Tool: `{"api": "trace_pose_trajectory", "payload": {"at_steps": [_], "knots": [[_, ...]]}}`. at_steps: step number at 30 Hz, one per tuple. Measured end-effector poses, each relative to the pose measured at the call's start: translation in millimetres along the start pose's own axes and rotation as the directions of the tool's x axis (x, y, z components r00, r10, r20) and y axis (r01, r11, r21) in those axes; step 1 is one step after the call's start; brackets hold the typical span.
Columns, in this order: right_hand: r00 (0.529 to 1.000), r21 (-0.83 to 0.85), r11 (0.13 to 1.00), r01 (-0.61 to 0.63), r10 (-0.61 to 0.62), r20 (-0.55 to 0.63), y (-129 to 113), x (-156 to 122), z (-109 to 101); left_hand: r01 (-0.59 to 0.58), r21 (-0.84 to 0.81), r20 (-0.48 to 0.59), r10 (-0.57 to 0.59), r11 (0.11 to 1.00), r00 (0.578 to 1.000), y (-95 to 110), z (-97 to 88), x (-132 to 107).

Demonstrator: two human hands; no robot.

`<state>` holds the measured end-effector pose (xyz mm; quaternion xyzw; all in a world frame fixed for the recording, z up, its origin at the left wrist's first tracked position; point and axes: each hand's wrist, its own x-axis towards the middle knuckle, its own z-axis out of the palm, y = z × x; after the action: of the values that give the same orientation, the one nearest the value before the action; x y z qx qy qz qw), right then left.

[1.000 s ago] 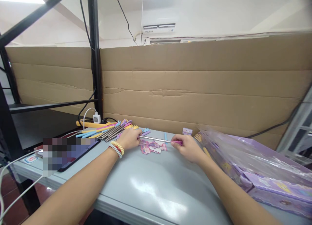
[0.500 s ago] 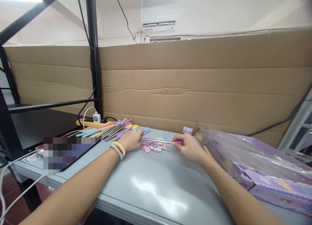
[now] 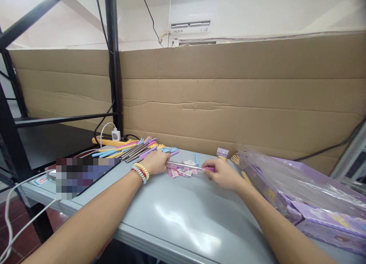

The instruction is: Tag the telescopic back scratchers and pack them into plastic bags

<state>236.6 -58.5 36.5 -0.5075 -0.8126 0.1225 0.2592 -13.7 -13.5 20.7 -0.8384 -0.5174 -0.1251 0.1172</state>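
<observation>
held thing: thin silver metal rod (image 3: 183, 165) w/ a pink grip (image 3: 208, 168) on its right end. It's shiny, straight and lying almost level, just left-to-right across the mid frame. Its left end is hidden in the fist, so can't tell what's on that tip.

where it is: center of frame, far part of the grey table (image 3: 177, 218), right over some small pink printed cards (image 3: 178, 172). Can't tell if it's touching them or just above.

left hand (image 3: 156, 163): curled closed round the rod's left end, knuckles up, fingers tucked under. Beaded bracelets (image 3: 140, 172) on the wrist, yellow + white/red.

right hand (image 3: 223, 173): pinched tight on the pink grip, thumb + fingertips closed on it, the rest of the fingers folded in.

behind left hand: pile of the same sort of stuff, i.e. metal rods w/ blue, yellow, pink & purple ends (image 3: 134, 149), some ends shaped like lil hands.

other bits: short light-blue stick (image 3: 196, 159) just past the rod, and a small purple tag (image 3: 222, 152) near the cardboard.

right side: purple printed packs under clear plastic film (image 3: 300, 188), lower right of frame, close to the right forearm.

left side: dark flat device (image 3: 82, 174) (blurred out), a white charger (image 3: 116, 135) plugged into a yellow power strip (image 3: 108, 142), and a black rack post (image 3: 113, 58) going up.

back: tall cardboard sheet (image 3: 228, 100) walling off the table across the whole mid frame.
</observation>
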Motion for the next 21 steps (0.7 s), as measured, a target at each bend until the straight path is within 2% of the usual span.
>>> {"api": "trace_pose_trajectory", "payload": {"at_steps": [3, 5, 10, 14, 17, 21], "knots": [[0.977, 0.155, 0.975, -0.161, 0.136, 0.163, -0.2, -1.3, -1.2, -0.008, 0.022, -0.003, 0.008, 1.000, 1.000, 2.0, -0.3, -0.2], [0.971, 0.198, 0.962, -0.190, 0.154, 0.183, 0.3, -1.3, -0.4, -0.013, 0.033, -0.008, 0.013, 0.999, 1.000, 2.5, -0.2, -0.1], [0.992, 0.137, 0.986, -0.095, 0.082, 0.097, 2.1, -2.3, 5.6, -0.024, 0.023, 0.017, 0.024, 0.999, 1.000, 0.4, 0.4, 0.7], [0.995, 0.063, 0.997, -0.054, 0.049, 0.082, 6.4, -5.1, 9.2, -0.044, -0.006, 0.002, 0.044, 0.999, 0.999, -0.5, -0.9, 0.7], [0.997, 0.050, 0.996, -0.068, 0.066, 0.048, 12.0, -6.0, 9.3, -0.061, -0.093, -0.010, 0.060, 0.994, 0.998, 0.7, -3.6, -0.3], [0.992, 0.110, 0.992, -0.069, 0.079, -0.097, 21.1, -4.7, 4.7, -0.128, -0.249, -0.027, 0.125, 0.960, 0.992, 2.1, -8.2, -1.2]]}}
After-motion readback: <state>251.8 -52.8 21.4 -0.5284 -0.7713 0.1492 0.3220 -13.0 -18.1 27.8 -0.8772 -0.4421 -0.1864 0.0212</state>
